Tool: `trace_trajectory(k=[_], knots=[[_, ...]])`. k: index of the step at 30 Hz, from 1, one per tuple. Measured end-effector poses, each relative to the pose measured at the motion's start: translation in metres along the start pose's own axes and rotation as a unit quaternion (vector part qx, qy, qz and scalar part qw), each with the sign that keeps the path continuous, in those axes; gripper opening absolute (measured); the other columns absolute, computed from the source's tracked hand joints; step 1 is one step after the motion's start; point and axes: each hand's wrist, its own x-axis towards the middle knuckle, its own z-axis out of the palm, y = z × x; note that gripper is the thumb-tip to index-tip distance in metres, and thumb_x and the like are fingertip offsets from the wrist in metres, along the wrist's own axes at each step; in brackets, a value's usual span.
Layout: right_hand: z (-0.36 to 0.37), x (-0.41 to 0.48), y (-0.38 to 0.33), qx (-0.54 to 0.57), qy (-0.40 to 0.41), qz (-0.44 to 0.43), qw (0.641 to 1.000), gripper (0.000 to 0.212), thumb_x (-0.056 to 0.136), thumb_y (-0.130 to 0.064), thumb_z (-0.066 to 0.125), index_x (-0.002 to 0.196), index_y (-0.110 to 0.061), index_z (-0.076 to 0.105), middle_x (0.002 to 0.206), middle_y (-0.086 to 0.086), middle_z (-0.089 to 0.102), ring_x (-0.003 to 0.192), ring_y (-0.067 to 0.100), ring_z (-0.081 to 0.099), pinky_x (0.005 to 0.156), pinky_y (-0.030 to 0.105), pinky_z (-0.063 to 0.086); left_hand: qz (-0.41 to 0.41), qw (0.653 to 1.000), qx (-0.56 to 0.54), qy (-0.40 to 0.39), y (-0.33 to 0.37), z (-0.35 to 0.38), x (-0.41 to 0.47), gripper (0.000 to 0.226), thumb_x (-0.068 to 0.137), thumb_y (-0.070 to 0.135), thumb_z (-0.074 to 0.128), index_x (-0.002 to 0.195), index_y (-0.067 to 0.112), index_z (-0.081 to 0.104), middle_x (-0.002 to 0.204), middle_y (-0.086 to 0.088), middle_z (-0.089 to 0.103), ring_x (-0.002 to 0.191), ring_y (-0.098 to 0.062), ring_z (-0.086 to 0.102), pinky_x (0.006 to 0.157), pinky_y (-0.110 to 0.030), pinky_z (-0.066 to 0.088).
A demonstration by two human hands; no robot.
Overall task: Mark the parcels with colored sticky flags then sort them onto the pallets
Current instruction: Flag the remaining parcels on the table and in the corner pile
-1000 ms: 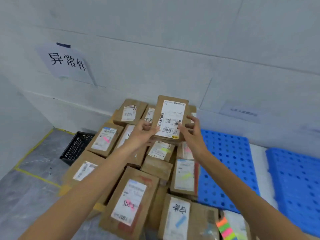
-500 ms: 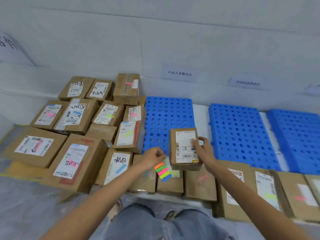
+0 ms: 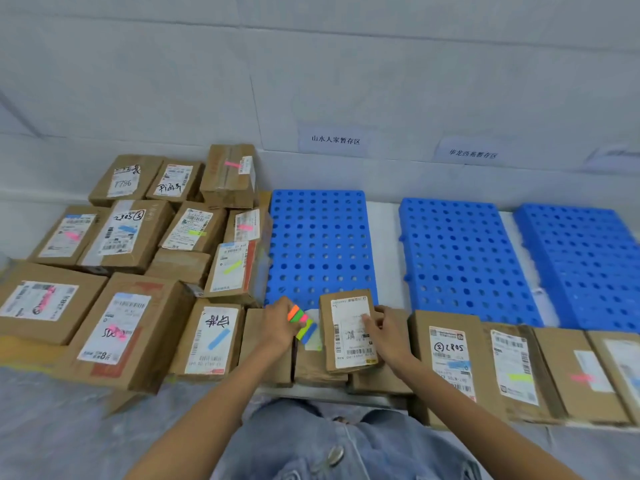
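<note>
White wall behind, three blue pallets (image 3: 457, 258) along it, brown boxes (image 3: 131, 233) heaped at the left.
The parcel (image 3: 346, 327) sits lower than half a second ago, on the front row (image 3: 450, 358) at the first pallet (image 3: 318, 237)'s near edge. The right hand (image 3: 388, 337) grips its right edge, thumb on the label. The left hand (image 3: 278, 327) pinches the sticky flags (image 3: 302, 323) just beside it, with open blue deck beyond.

We face a pale grey panelled wall (image 3: 311, 64) across the upper frame, one paper sign (image 3: 335, 140) at centre, a second sign (image 3: 472, 154) further right, and grey floor (image 3: 52, 427) at lower left.
</note>
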Motion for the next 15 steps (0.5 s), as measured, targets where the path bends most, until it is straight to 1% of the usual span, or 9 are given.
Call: trace_trajectory(k=[1,2,4,5,7,9,11,13,15], knots=[[-0.001,0.002,0.000,-0.025,0.006,-0.012,1.000,0.040,0.096,-0.030,0.048,0.132,-0.012,0.038,0.102,-0.002,0.058,0.085,0.006,0.059,0.066,0.019,0.048,-0.024,0.997,-0.076,0.004,0.001,-0.007,0.000,0.029,0.082,0.020,0.070,0.075,0.016,0.042,0.077,-0.003,0.053,0.076,-0.020,0.052,0.060,-0.027,0.037],[-0.003,0.003,0.000,-0.060,0.021,-0.031,0.997,0.044,0.096,-0.030,0.048,0.135,-0.012,0.036,0.112,0.002,0.054,0.094,0.010,0.057,0.074,0.023,0.049,-0.048,0.991,-0.127,0.008,0.004,-0.016,-0.002,0.027,0.085,0.018,0.068,0.074,0.016,0.043,0.074,-0.002,0.053,0.073,-0.019,0.053,0.058,-0.024,0.037],[-0.008,0.003,-0.004,-0.112,0.055,-0.093,0.988,0.044,0.095,-0.031,0.048,0.135,-0.016,0.038,0.126,0.003,0.047,0.115,0.016,0.049,0.095,0.032,0.044,-0.085,0.972,-0.220,0.013,0.011,-0.034,-0.005,0.013,0.089,0.014,0.063,0.083,0.017,0.052,0.085,-0.007,0.061,0.082,-0.024,0.061,0.066,-0.027,0.050],[-0.010,0.001,-0.012,-0.112,0.063,-0.131,0.983,0.041,0.095,-0.030,0.048,0.135,-0.018,0.040,0.129,0.000,0.045,0.120,0.014,0.044,0.101,0.033,0.041,-0.097,0.953,-0.288,0.009,0.018,-0.045,-0.008,0.007,0.090,0.013,0.061,0.093,0.015,0.055,0.094,-0.010,0.064,0.087,-0.025,0.063,0.068,-0.031,0.056],[-0.015,-0.003,-0.033,-0.101,0.054,-0.223,0.968,0.036,0.096,-0.026,0.048,0.131,-0.023,0.044,0.130,-0.006,0.046,0.123,0.008,0.041,0.103,0.026,0.035,-0.113,0.904,-0.412,-0.029,0.035,-0.064,-0.017,0.015,0.093,0.010,0.056,0.108,0.010,0.056,0.103,-0.011,0.064,0.086,-0.021,0.066,0.063,-0.024,0.058],[-0.017,-0.009,-0.056,-0.103,0.029,-0.311,0.944,0.033,0.095,-0.025,0.050,0.128,-0.027,0.048,0.127,-0.009,0.048,0.121,0.004,0.042,0.103,0.018,0.031,-0.121,0.859,-0.492,-0.065,0.056,-0.080,-0.029,0.014,0.094,0.014,0.055,0.107,0.009,0.059,0.101,-0.008,0.067,0.081,-0.017,0.069,0.063,-0.021,0.058],[-0.016,-0.015,-0.075,-0.115,0.014,-0.364,0.924,0.034,0.093,-0.028,0.055,0.127,-0.030,0.050,0.125,-0.009,0.048,0.120,0.002,0.041,0.101,0.010,0.026,-0.112,0.831,-0.536,-0.098,0.072,-0.090,-0.039,0.012,0.093,0.017,0.056,0.101,0.012,0.063,0.097,-0.007,0.071,0.079,-0.016,0.072,0.068,-0.024,0.059],[-0.014,-0.016,-0.086,-0.122,0.009,-0.393,0.912,0.037,0.090,-0.037,0.056,0.127,-0.031,0.053,0.124,-0.009,0.047,0.120,0.003,0.037,0.101,0.012,0.026,-0.100,0.815,-0.559,-0.120,0.085,-0.097,-0.047,0.012,0.093,0.017,0.056,0.101,0.012,0.064,0.093,-0.007,0.073,0.080,-0.017,0.072,0.069,-0.026,0.059],[-0.014,-0.012,-0.087,-0.149,0.026,-0.429,0.891,0.042,0.087,-0.046,0.053,0.125,-0.029,0.057,0.124,-0.007,0.049,0.122,0.008,0.036,0.103,0.021,0.030,-0.097,0.800,-0.578,-0.130,0.092,-0.098,-0.052,0.014,0.093,0.016,0.056,0.103,0.010,0.064,0.093,-0.009,0.073,0.080,-0.019,0.072,0.068,-0.027,0.059]])
